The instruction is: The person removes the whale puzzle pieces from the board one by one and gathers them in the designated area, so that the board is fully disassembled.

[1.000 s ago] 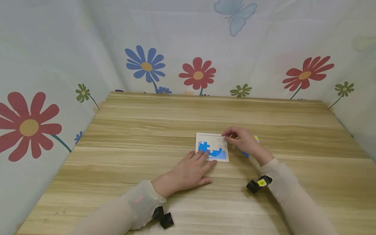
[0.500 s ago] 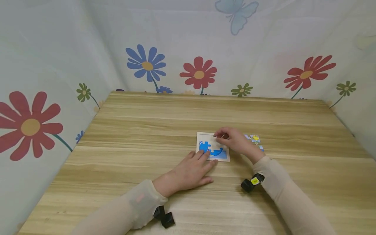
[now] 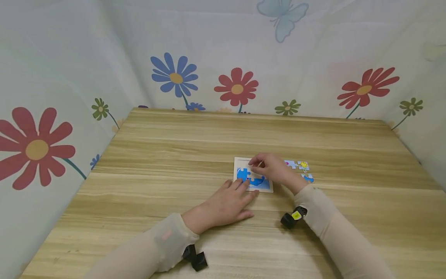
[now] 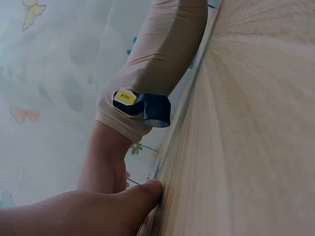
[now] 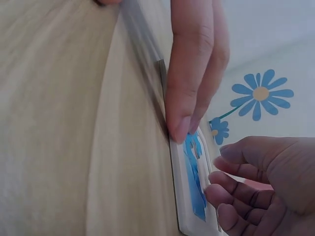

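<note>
A small square puzzle board (image 3: 235,163) with a pale rim lies on the table in the head view. Blue jigsaw pieces (image 3: 241,173) fill its left and lower parts, while bare tray shows toward the top. My left hand (image 3: 224,203) lies flat with fingers extended, the fingertips on the board's lower left. In the right wrist view the left fingers (image 5: 184,103) press down at the board's edge. Above the board's upper right is my right hand (image 3: 271,167), thumb and fingers curled toward each other. I cannot tell whether a piece is between them.
To the right of the board lie several loose puzzle pieces (image 3: 303,165), one with a yellow flower and one with blue on it. The wooden table (image 3: 167,151) runs back to a flower-printed cloth wall (image 3: 202,46). Black cameras (image 3: 199,261) sit on both wrists.
My right hand has moved left, from the board's right edge to over its upper part, uncovering the loose pieces. My left hand has stayed on the board.
</note>
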